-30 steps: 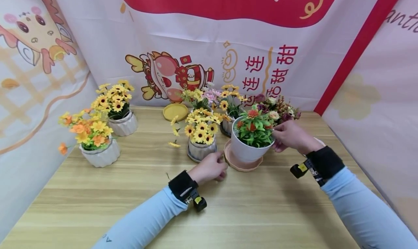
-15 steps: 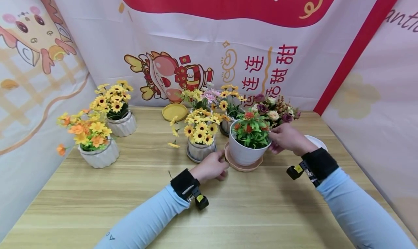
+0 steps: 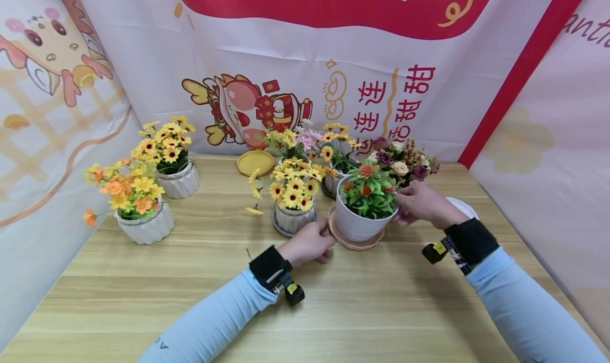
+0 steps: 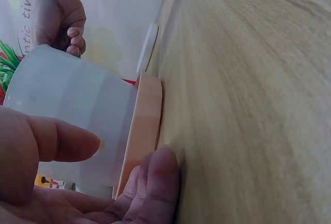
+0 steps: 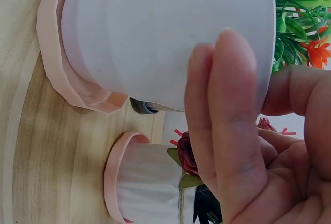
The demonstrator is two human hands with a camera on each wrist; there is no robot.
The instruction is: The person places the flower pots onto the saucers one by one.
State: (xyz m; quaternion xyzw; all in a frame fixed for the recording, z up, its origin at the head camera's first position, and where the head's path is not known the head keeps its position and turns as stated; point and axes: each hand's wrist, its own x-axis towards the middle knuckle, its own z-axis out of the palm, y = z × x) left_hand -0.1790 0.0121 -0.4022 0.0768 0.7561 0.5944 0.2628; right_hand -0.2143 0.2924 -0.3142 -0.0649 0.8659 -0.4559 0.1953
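My right hand (image 3: 423,201) pinches the rim of a white flowerpot (image 3: 359,223) at its right side, thumb at the inner edge and fingers along the outer wall. The pot holds a green plant (image 3: 374,196) with red-orange flowers. Beneath it lies a scalloped pink saucer (image 4: 142,120), and the pot's base sits within the saucer's raised wall. At the saucer's left edge is my left hand (image 3: 310,243); its fingertips (image 4: 163,169) touch the saucer's wall low at the tabletop, while the thumb (image 4: 72,138) extends beside the pot without gripping.
A pot of yellow flowers (image 3: 294,188) on a grey saucer stands just left of the pink saucer. Behind are more potted flowers, including purple roses (image 3: 405,164). A white saucer (image 3: 462,208) lies right, a yellow saucer (image 3: 256,163) at the back. Two pots (image 3: 147,225) stand left.
The right hand and the white pot have shifted slightly left and down onto the pink saucer, with a small shift back right lately. The left hand stays almost still at the saucer.
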